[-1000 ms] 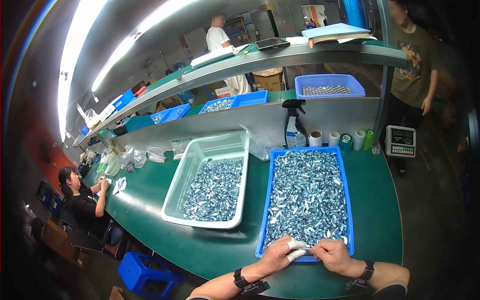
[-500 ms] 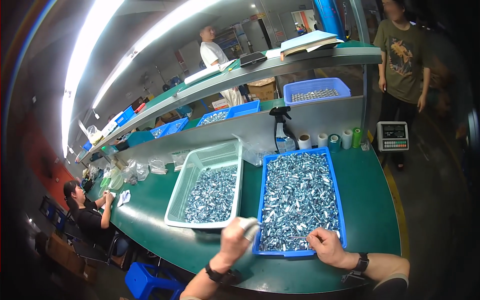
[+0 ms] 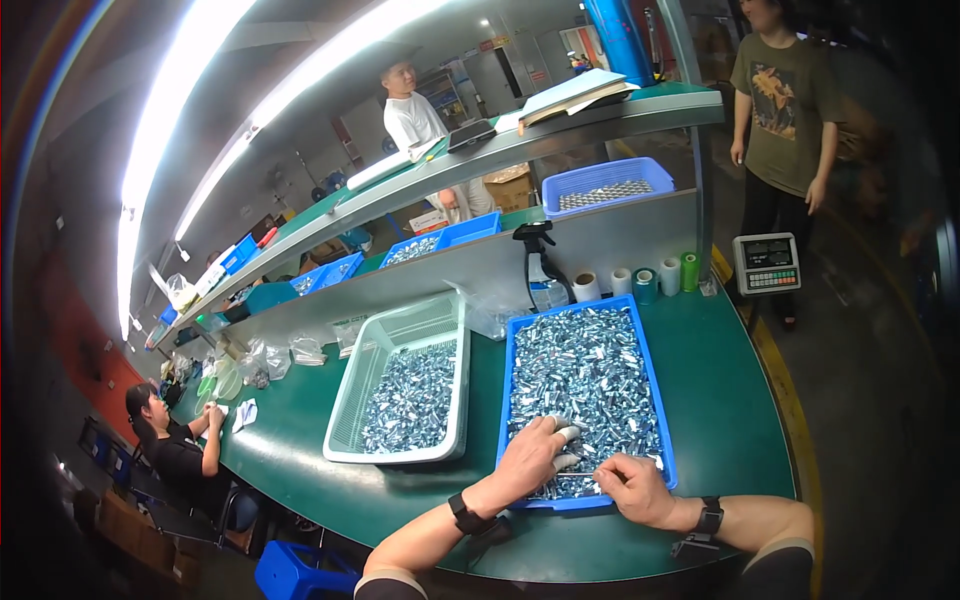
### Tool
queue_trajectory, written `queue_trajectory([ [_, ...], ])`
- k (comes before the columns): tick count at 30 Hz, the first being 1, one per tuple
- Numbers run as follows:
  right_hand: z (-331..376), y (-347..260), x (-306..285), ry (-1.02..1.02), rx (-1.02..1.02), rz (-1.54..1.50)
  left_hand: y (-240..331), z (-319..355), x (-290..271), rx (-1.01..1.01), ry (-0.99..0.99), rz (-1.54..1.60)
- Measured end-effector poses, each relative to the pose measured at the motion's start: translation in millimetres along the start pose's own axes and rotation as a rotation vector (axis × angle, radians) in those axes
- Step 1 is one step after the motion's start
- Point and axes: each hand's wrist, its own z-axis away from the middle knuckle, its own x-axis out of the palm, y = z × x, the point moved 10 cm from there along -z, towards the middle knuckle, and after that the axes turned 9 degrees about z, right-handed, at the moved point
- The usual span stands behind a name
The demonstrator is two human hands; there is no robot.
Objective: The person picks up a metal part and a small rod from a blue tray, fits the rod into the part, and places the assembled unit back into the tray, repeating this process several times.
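Note:
A blue tray (image 3: 672, 440) full of small shiny metal pieces (image 3: 575, 365) lies before me. My left hand (image 3: 532, 462) is over its near left part, fingers down at the pieces. White covers show on some of its fingertips; finger and thumb are apart, and I make out nothing between them. At the near right, my right hand (image 3: 640, 490) is closed in a pinch on a thin metal rod (image 3: 576, 474). The rod points left, close to my left thumb. To the left stands a pale green basket (image 3: 463, 400), partly filled with similar pieces.
Behind the tray stand a spray bottle (image 3: 543, 270) and rolls of film (image 3: 645, 283). A shelf (image 3: 600, 112) crosses above the green table (image 3: 730, 400). A scale (image 3: 767, 265) is at right. One person (image 3: 185, 440) sits left; two stand beyond the table.
My left hand has moved right, from the tray's left edge to above the pieces. My right hand keeps its pinch on the rod. The whole view has shifted slightly.

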Motion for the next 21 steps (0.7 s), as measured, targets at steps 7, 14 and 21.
queue_trajectory([
  [7, 0, -10, 2, -0.006, -0.117, 0.045, 6, 3, -1, 0.016, -0.029, -0.060],
  [14, -3, -11, 0, -0.001, -0.133, 0.069, 4, 1, 10, 0.024, -0.121, -0.130],
  [21, 7, -14, 3, -0.026, -0.107, 0.048, 5, 21, 2, -0.003, -0.029, -0.134],
])
